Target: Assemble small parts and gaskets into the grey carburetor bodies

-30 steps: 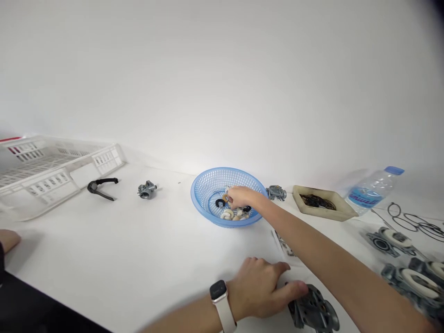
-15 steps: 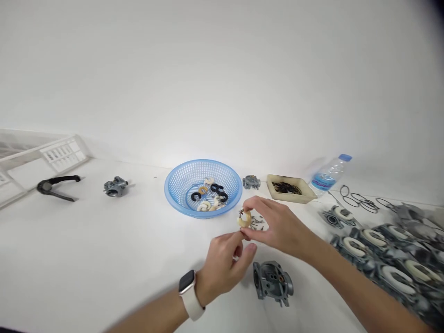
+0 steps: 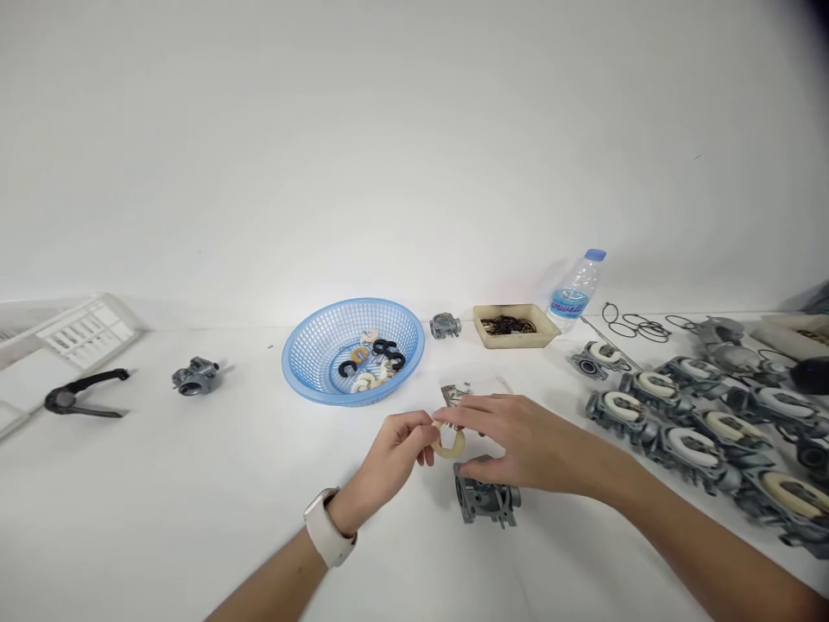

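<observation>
My left hand pinches a cream C-shaped carburetor float at its left side. Over the float's top reach the fingers of my right hand. Its thumb is spread away from them, low near the upper edge of a grey metal carburetor body; whether it touches is unclear. That body lies on the table just below both hands, its hollow side up and partly covered by my right hand. Behind the right hand lies a clear plastic bag with small metal parts.
A blue basket holds black, cream and orange floats. Past it are a carburetor, a tray of black rings and a water bottle. Several carburetor bodies with floats fill the right. Another carburetor and a black-handled tool lie left.
The float has come down toward the carburetor body, now pinched by the left hand. My right thumb has parted from its fingers. The view has shifted to the right.
</observation>
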`<state>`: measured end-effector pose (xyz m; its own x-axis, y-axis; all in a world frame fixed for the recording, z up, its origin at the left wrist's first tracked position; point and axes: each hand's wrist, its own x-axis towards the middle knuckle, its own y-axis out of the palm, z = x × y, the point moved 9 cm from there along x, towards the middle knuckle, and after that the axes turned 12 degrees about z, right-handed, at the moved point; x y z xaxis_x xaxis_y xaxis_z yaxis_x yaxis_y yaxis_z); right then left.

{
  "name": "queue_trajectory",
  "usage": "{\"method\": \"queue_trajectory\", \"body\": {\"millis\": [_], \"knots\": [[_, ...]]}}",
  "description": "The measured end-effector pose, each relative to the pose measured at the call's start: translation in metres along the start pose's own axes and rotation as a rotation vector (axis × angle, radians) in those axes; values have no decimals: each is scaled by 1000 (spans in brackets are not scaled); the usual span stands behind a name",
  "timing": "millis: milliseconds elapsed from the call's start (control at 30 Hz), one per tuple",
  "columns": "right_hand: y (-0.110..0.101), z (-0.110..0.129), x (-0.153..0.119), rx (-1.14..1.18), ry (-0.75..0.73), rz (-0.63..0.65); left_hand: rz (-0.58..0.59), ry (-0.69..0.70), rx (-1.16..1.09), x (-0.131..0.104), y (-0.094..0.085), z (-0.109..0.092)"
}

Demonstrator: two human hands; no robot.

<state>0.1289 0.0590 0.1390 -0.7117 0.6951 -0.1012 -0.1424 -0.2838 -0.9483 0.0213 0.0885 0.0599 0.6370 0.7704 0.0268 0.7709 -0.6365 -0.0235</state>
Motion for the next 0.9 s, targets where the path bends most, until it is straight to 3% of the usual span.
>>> {"method": "queue_trajectory", "body": {"millis": [233,400,533,667,900], "knots": [[9,-3,-14,130,1,68,212,-86,6,-3,26,4],[17,-14,-30,125,71,14,60,17,367,-13,20,-18],[25,-26,-41,160,153,50,37,143,635,-18,35,-24],[32,-31,-42,190,174,54,45,266,707,-20,51,-20],[32,-32,-44,208,156,67,15,293,717,-21,52,-19]]}}
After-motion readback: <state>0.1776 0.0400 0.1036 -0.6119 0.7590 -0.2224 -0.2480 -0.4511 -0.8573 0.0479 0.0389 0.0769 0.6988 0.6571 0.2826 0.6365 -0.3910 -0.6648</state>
